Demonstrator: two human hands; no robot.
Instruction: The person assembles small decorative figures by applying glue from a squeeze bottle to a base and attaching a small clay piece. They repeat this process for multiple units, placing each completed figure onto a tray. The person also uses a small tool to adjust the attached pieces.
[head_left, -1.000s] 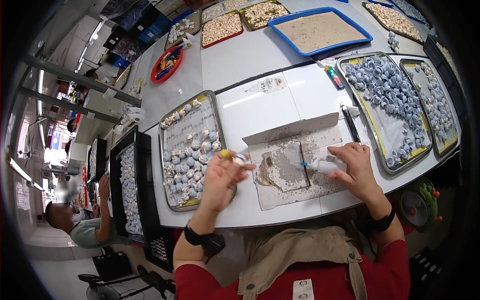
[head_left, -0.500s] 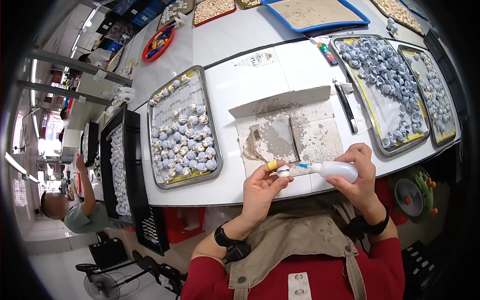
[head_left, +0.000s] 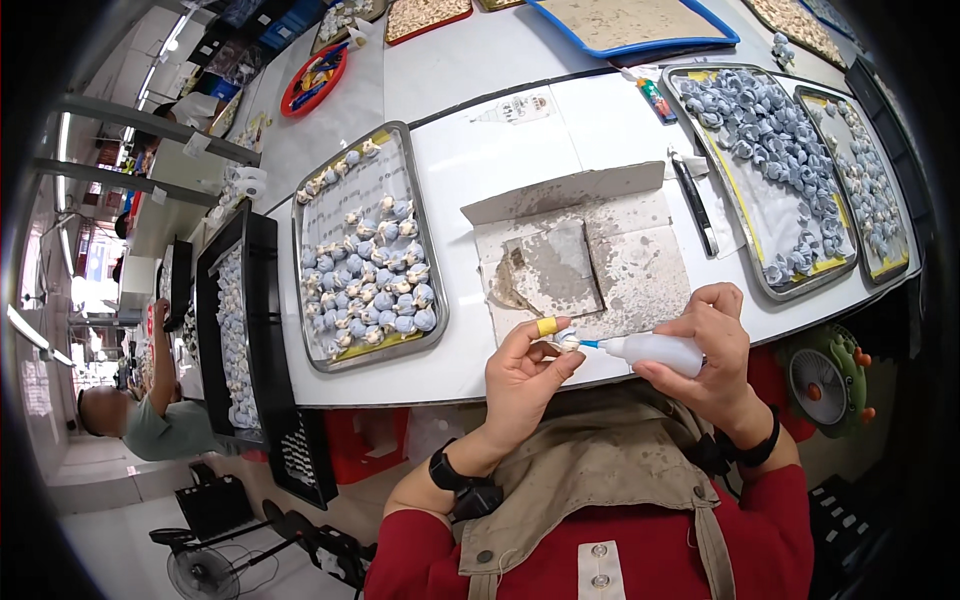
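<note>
My left hand, with a yellow wrap on one finger, pinches a small blue-and-cream figurine part between thumb and fingers, just over the table's front edge. My right hand is closed round a white squeeze bottle, held on its side. The bottle's thin blue nozzle points left and meets the figurine part; whether anything flows out is too small to see. Behind both hands lies an opened, stained cardboard sheet.
Left of the cardboard is a metal tray of similar blue-and-cream parts. At right stand a metal tray of blue-grey cup-shaped pieces and a black pen-like tool. A red basket and blue-rimmed tray are farther back.
The squeeze bottle has moved slightly left and down, bringing its nozzle from beside the figurine part up against it. My left hand has barely moved.
</note>
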